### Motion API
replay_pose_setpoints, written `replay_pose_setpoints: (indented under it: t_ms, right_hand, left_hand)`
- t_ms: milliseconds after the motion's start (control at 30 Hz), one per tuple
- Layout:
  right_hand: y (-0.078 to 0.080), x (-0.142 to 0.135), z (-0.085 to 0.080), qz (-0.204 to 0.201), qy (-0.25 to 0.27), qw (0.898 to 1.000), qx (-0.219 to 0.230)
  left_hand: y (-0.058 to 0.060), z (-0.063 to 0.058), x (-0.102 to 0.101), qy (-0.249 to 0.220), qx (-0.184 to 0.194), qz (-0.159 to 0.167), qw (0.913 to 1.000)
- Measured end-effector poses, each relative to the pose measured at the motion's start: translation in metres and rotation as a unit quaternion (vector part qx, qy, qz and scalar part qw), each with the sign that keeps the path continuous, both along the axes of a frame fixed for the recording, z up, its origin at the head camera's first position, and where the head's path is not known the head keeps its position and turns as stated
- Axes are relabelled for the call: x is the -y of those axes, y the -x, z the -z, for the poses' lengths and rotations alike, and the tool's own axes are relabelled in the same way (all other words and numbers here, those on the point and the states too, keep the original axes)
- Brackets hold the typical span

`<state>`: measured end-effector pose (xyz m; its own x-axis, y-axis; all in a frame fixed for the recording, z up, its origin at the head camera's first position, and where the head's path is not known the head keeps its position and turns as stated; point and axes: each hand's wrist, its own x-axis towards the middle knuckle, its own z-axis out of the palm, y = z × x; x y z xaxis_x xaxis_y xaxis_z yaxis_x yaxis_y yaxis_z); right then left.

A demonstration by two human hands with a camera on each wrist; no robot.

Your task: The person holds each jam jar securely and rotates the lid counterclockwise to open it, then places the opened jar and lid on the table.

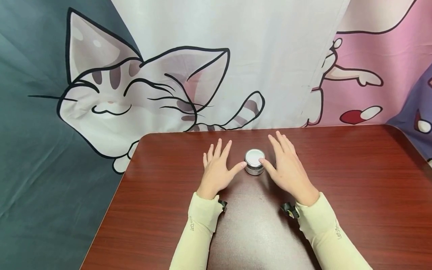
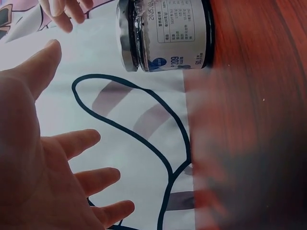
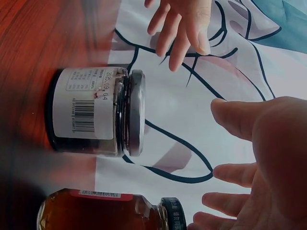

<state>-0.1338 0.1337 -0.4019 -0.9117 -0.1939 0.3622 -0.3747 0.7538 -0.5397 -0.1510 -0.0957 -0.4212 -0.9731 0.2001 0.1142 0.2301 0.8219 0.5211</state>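
A glass jar (image 1: 254, 169) with a silver lid and dark contents stands upright on the table. Its white label (image 3: 81, 103) carries a barcode and printed text, and a printed table faces the left wrist view on the jar (image 2: 175, 36). To its left my left hand (image 1: 216, 173) hovers with fingers spread, the thumb tip close to the jar's side. On the other side is my right hand (image 1: 289, 171), fingers also spread, its thumb overlapping the lid in the head view. An amber bottle (image 3: 110, 211) with a black cap appears beside the jar in the right wrist view; the right hand hides it in the head view.
The dark red wooden table (image 1: 152, 210) has its far edge just beyond the hands. Behind it hangs a curtain (image 1: 287, 67) printed with a cartoon cat. Pale sleeves (image 1: 199, 232) cover both forearms, with a small black device (image 1: 289, 210) at each wrist.
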Motion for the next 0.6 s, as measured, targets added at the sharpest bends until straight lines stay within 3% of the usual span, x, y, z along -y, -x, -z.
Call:
replay_pose_setpoints:
  t_ms: [600]
  right_hand:
    - [0.004,0.013,0.011,-0.013,0.001,1.000,-0.022]
  left_hand:
    - [0.000,0.004,-0.005,0.021,-0.005,0.023,0.9995]
